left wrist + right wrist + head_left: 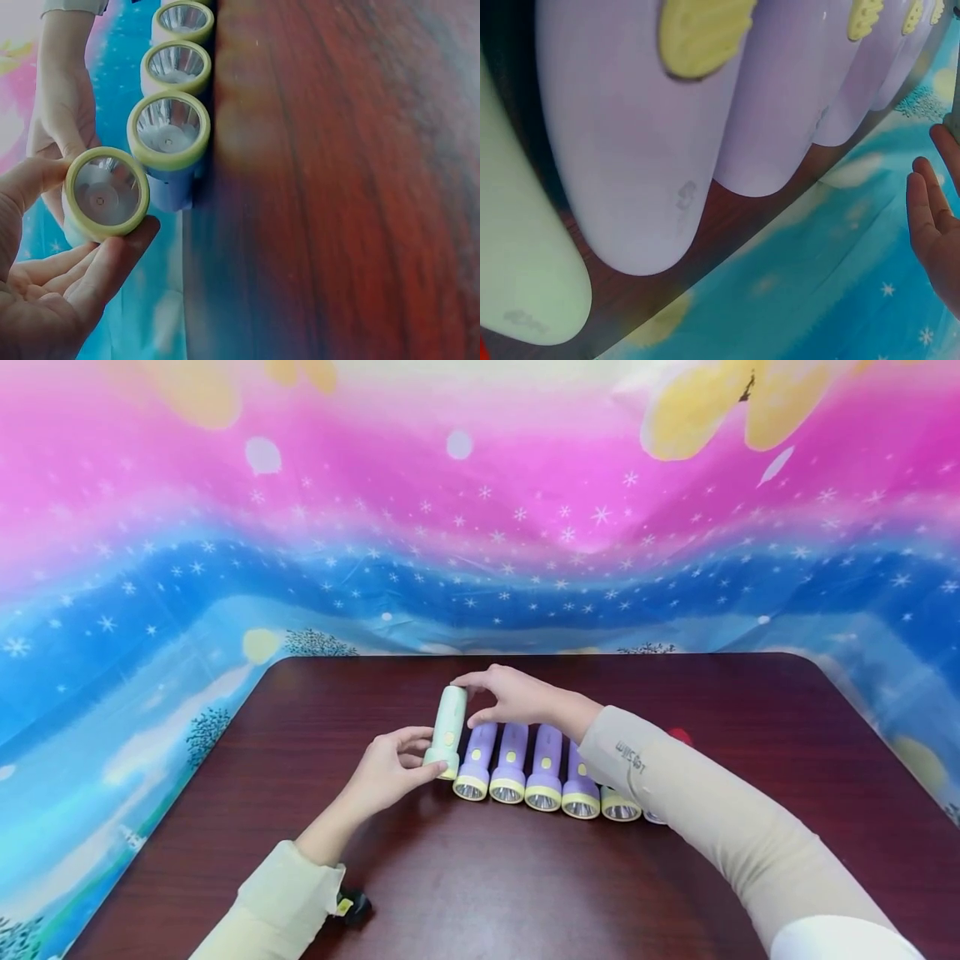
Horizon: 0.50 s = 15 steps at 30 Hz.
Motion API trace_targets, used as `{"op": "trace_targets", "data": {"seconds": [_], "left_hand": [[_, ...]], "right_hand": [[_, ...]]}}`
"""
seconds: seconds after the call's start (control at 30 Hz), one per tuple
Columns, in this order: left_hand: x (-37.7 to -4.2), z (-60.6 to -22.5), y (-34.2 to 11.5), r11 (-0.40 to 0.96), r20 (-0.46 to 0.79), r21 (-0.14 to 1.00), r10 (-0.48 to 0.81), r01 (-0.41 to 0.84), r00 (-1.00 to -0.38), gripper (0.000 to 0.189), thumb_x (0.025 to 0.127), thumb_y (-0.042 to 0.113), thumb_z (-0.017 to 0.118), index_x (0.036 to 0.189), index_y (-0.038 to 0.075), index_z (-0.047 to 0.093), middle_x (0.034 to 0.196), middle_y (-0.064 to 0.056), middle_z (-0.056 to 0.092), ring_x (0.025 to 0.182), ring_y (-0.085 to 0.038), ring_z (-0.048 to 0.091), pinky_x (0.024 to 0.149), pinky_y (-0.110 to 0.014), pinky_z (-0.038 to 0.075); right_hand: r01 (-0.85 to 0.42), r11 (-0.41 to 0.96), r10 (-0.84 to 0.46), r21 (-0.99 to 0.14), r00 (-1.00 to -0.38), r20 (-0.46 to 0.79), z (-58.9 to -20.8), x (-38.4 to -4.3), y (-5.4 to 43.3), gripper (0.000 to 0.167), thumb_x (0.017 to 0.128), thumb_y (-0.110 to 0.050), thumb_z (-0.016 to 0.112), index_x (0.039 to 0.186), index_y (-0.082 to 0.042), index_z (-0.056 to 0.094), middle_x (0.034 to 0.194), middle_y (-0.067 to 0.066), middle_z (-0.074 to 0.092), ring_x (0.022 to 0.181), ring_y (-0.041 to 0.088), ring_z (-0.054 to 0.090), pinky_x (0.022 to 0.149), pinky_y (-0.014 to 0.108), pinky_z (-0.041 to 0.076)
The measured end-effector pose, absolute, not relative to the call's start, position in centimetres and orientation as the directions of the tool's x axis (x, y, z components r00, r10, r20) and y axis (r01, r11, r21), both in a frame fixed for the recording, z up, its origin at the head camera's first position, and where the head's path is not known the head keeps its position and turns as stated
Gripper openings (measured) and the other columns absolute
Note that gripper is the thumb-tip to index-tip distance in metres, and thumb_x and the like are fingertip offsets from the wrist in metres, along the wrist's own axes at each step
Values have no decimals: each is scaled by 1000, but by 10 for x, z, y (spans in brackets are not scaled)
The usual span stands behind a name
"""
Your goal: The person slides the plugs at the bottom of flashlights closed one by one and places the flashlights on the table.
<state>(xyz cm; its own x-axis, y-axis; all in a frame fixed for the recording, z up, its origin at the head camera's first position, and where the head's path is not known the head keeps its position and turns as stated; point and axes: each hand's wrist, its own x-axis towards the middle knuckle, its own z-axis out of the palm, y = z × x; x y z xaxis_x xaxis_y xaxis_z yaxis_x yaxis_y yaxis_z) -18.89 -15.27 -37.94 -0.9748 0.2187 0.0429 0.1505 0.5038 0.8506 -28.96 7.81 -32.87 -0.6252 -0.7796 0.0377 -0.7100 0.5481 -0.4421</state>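
A pale green flashlight (449, 727) stands at the left end of a row, tilted a little, its lens toward me. My left hand (386, 772) pinches its yellow-rimmed head between thumb and fingers, plainly seen in the left wrist view (105, 196). My right hand (517, 693) reaches over from the right, its fingertips at the flashlight's tail end and its thumb apart, near the neighbouring purple flashlight (480, 752). In the right wrist view, that hand (939, 232) has fairly straight fingers touching the green body at the edge.
More purple flashlights (546, 768) continue rightward, lenses toward me. Another green flashlight (621, 806) and one more are partly hidden under the right sleeve (705, 793). A red thing (680, 736) peeks out behind that sleeve. A black item (356, 907) is beside the left cuff. Patterned cloth surrounds the brown table (480, 885).
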Motion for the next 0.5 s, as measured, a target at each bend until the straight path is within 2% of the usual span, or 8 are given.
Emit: {"op": "trace_targets", "data": {"seconds": [0.13,0.27,0.5], "left_hand": [[-190,-382,-156,497,15,856,250,142,-968,53,85,19,78,131,-1,59,114,-17,71,97,-24,72,83,-33,59],[-193,-386,-159,495,3,856,282,148,-959,51,86,18,77,129,-5,60,113,-19,71,101,-26,71,87,-37,58],[-199,-393,-163,524,-68,847,271,88,-960,54,85,18,78,131,-2,59,110,-13,73,102,-23,70,89,-38,57]], "right_hand": [[-698,540,-793,-471,-610,-5,-333,-292,77,63,90,-25,74,146,-9,49,123,9,68,117,25,62,102,44,49],[-672,547,-793,-498,-606,-53,-336,-294,75,64,90,-25,74,147,-8,48,124,10,68,118,27,62,101,45,50],[-651,538,-804,-536,-586,-95,-344,-300,67,62,92,-24,72,146,-5,48,122,11,69,115,27,63,100,44,50]]}}
